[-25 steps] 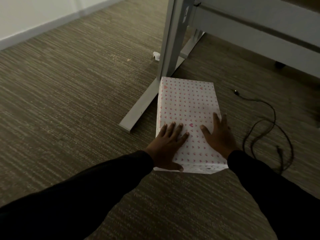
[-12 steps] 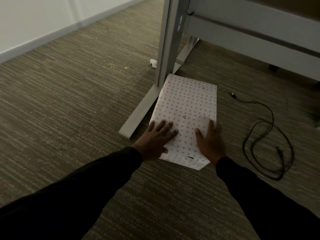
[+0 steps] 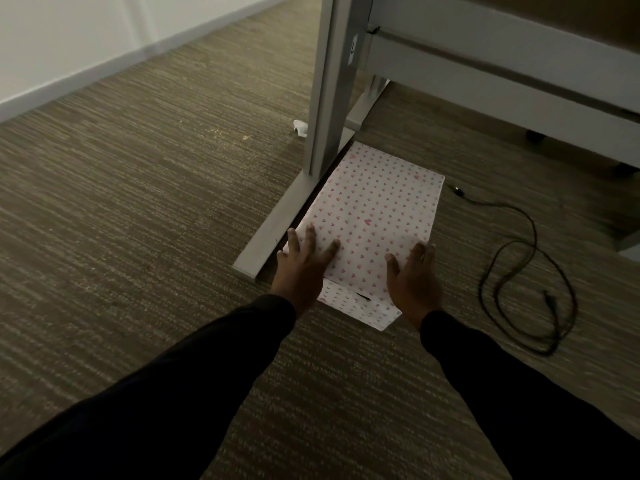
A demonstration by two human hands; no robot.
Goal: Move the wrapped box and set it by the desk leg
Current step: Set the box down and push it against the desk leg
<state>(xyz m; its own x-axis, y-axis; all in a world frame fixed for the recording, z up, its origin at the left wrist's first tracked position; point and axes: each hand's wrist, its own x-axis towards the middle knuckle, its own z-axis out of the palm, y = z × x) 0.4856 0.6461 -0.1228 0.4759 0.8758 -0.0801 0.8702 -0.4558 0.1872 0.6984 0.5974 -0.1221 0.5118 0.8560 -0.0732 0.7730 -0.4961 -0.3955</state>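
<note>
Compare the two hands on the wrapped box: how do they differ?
The left hand spreads its fingers on the side of the wrapped box nearer the desk leg; the right hand holds its fingers together at the edge nearer the black cable. Both lie flat on the box top, gripping nothing.

Striped brown carpet (image 3: 138, 237) covers the floor. Black cable (image 3: 550, 301) lies on it in loose loops at rt, both ends free. Small white scrap (image 3: 300, 127) sits farther back, w/ pale crumbs (image 3: 242, 136) just left of it. White wall (image 3: 69, 36) & baseboard (image 3: 104, 74) top left. Dark caster (image 3: 535, 135) far rt.
</note>
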